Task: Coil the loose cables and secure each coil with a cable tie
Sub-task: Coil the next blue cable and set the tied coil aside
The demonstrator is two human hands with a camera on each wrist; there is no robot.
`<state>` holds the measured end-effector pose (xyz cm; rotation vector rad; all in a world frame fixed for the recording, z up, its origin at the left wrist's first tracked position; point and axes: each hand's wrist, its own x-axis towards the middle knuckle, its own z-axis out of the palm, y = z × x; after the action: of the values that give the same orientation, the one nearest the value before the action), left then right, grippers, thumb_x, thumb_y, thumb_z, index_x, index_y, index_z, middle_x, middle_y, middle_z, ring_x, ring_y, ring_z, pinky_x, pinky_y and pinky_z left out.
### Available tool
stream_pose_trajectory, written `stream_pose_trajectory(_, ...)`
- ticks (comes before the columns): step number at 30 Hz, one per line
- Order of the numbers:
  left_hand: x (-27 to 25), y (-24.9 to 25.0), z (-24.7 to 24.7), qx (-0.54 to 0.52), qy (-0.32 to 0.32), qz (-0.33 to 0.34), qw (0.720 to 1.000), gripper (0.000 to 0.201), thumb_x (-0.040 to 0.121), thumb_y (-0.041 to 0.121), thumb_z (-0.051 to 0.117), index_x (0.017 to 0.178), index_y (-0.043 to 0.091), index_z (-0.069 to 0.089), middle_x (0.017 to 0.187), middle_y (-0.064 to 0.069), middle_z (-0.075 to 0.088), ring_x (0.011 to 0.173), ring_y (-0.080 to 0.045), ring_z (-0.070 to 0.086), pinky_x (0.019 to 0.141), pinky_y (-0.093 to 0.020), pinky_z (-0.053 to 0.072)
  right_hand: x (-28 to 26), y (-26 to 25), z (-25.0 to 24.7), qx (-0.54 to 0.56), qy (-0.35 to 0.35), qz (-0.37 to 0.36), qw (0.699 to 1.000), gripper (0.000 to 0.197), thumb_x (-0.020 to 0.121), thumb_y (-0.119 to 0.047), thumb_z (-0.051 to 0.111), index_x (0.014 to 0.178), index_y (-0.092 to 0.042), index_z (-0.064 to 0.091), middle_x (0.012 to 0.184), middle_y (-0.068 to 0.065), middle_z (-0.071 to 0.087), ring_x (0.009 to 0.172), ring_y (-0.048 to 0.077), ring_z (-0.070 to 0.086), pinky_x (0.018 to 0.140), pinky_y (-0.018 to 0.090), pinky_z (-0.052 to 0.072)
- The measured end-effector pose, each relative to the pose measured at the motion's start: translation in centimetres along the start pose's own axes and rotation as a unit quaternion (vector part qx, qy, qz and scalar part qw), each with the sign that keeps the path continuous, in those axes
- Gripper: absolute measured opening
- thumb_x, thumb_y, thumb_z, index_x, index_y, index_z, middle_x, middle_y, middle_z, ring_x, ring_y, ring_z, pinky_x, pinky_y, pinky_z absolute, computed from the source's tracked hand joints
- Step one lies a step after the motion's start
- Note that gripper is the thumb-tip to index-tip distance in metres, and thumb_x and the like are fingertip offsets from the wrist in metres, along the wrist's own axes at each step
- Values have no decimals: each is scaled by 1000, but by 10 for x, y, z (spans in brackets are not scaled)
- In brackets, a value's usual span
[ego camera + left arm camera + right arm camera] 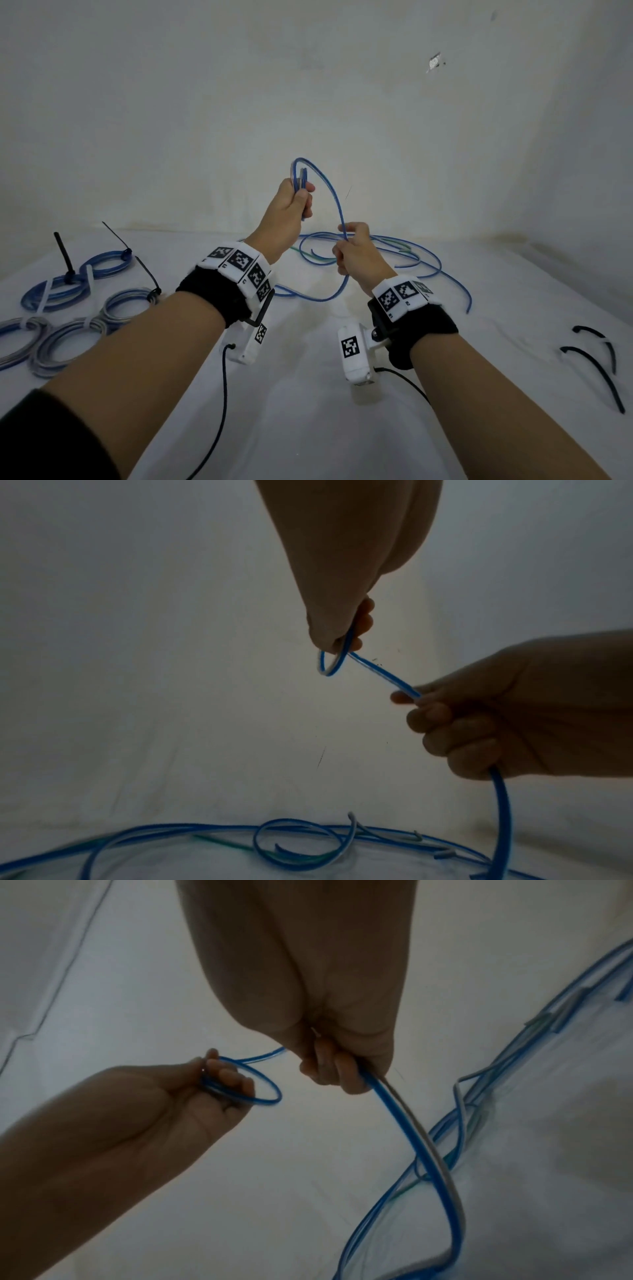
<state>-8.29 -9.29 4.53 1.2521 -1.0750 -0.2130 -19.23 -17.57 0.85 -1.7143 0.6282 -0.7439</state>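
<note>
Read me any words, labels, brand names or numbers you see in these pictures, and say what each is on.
No readable text anywhere.
Left wrist band: square black-and-white marker codes only; small marks beside them too tiny to read.
Right wrist band: the same.
Wrist cameras: marker codes, no words.

A plain indoor work corner is being shown: a bench point(308, 428) is being covered by white cloth, backed by bare white walls point(239, 85).
</note>
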Motion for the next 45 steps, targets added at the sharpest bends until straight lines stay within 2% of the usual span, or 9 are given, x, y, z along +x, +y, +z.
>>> stream_pose_trajectory(9, 2, -9, 7, 71, -88, 71, 991, 19, 103, 10, 27, 103, 4, 45, 104, -5, 62, 95, -8, 60, 89, -14, 45, -8, -9, -8, -18, -44, -16, 999, 27, 97, 0, 35, 105, -4, 60, 65, 3, 46, 52, 13, 35, 50, 24, 29)
stream_pose_trajectory(14, 1, -19, 5, 229, -156, 92, 957, 17, 102, 14, 30, 97, 2, 41, 91, -9, 62, 79, -14, 60, 68, -6, 44, -14, -20, -14, 10, -93, -9, 996, 21, 98, -6, 41, 100, -7, 62, 67, 3, 54, 52, 12, 39, 52, 23, 32)
stream_pose_trajectory(19, 5, -20, -2, 368, -115, 138, 912, 16, 101, 19, 28, 92, 10, 38, 78, -10, 59, 69, -29, 57, 67, -40, 47, -17, -22, -16, -14, -108, 3, 994, 26, 89, -4, 60, 111, -7, 45, 78, 10, 67, 53, 15, 49, 55, 24, 45)
stream_pose_trajectory(22, 9, -21, -10, 412, -83, 135, 898, 15, 101, 20, 28, 91, 12, 36, 78, -15, 61, 68, -34, 57, 68, -44, 47, -17, -20, -22, -75, -134, 19, 988, 28, 81, -1, 67, 103, -8, 50, 78, 12, 66, 57, 19, 58, 63, 29, 52)
stream_pose_trajectory(31, 5, -31, -24, 426, -177, -65, 885, 34, 101, 36, 25, 90, 8, 41, 85, -12, 55, 84, -32, 54, 76, -38, 38, -14, -14, -32, 95, -82, 16, 992, 8, 94, -7, 52, 88, -12, 51, 73, 9, 63, 47, 12, 45, 50, 23, 42)
stream_pose_trajectory(35, 3, -33, -32, 462, -167, -132, 861, 47, 101, 42, 22, 105, 3, 48, 96, -13, 56, 88, -28, 52, 80, -37, 37, -14, -14, -35, 257, -138, 27, 956, 29, 96, 7, 32, 99, -3, 59, 84, 13, 66, 59, 14, 61, 61, 24, 55)
stream_pose_trajectory(37, 2, -34, -34, 469, -180, -143, 853, 48, 102, 41, 20, 96, 4, 51, 94, -14, 58, 86, -27, 53, 82, -36, 38, -13, -12, -36, 317, -149, 17, 937, 37, 93, 14, 27, 103, 2, 60, 90, 15, 69, 73, 18, 69, 74, 27, 58)
stream_pose_trajectory(41, -1, -32, -29, 333, -210, -210, 895, 51, 101, 44, 22, 70, 12, 47, 56, 2, 44, 50, -16, 37, 51, -26, 28, -8, -7, -34, 378, -101, -28, 920, 28, 93, 13, 37, 106, 4, 60, 87, 14, 72, 85, 20, 71, 79, 26, 57)
stream_pose_trajectory(45, -6, -26, -26, 183, -246, -280, 910, 49, 101, 45, 24, 67, 13, 39, 41, 10, 27, 40, -8, 16, 43, -21, 12, 1, -6, -35, 282, 7, -65, 957, 14, 94, -5, 51, 96, 1, 63, 70, 9, 67, 61, 14, 67, 64, 22, 57)
